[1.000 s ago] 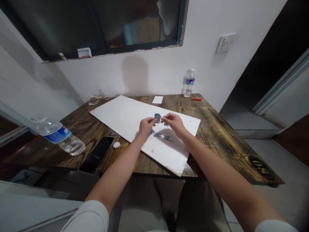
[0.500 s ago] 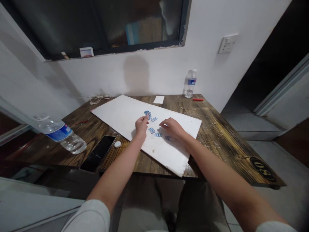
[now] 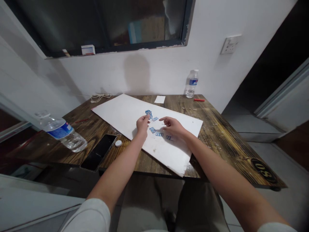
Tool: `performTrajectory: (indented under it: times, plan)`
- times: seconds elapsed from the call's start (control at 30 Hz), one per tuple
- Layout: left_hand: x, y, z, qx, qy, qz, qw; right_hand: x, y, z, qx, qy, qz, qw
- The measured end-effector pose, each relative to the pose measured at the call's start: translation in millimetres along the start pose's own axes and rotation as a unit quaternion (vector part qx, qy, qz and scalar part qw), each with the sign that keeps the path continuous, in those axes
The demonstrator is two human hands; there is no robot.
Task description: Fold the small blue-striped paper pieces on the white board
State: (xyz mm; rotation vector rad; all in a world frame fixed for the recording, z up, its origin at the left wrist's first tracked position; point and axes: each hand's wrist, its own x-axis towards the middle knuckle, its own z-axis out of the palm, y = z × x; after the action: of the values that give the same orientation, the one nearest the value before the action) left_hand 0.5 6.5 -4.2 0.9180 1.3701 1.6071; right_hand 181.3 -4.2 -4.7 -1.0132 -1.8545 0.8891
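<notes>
My left hand point(image 3: 142, 125) is closed, thumb and fingers pinching a bunch of small blue-edged pieces point(image 3: 148, 113); they are too small to make out exactly. To its right, my right hand point(image 3: 172, 125) hovers over the white board point(image 3: 120, 111), index finger stretched out and fingers apart, with nothing visible in them. Between the hands lies a short row of blue-edged rectangles point(image 3: 154, 119). Nearer to me are a slanted row point(image 3: 152, 130), a middle row point(image 3: 159, 134) and another row point(image 3: 168, 137), which sits just below my right hand.
On the wooden table point(image 3: 217, 154), a large water bottle point(image 3: 64, 132), a phone point(image 3: 98, 152) and a white cap point(image 3: 118, 143) lie at left. A small bottle point(image 3: 192, 84), a red stick-like object point(image 3: 199, 100), a white paper point(image 3: 159, 99) and a coiled cable point(image 3: 100, 97) are at the back.
My right hand's index finger has stretched out and its fingers have spread apart a little more. My left hand keeps its hold on the bunch. The view has shifted slightly.
</notes>
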Motion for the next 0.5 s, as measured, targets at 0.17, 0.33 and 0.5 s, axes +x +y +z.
performTrajectory:
  times: [0.17, 0.33, 0.5]
  plan:
    - [0.7, -1.3, 0.2, 0.003, 0.003, -0.005, 1.0, -1.6, -3.3, -0.9, 0.109, 0.026, 0.013, 0.994]
    - [0.8, -1.2, -0.2, 0.005, 0.0, -0.001, 1.0, -1.5, -4.2, -0.1, 0.182, 0.036, 0.027, 0.982]
    - [1.6, -1.3, 0.2, 0.007, 0.002, -0.006, 1.0, -0.4, -5.7, 0.1, 0.2, 0.043, 0.031, 0.978]
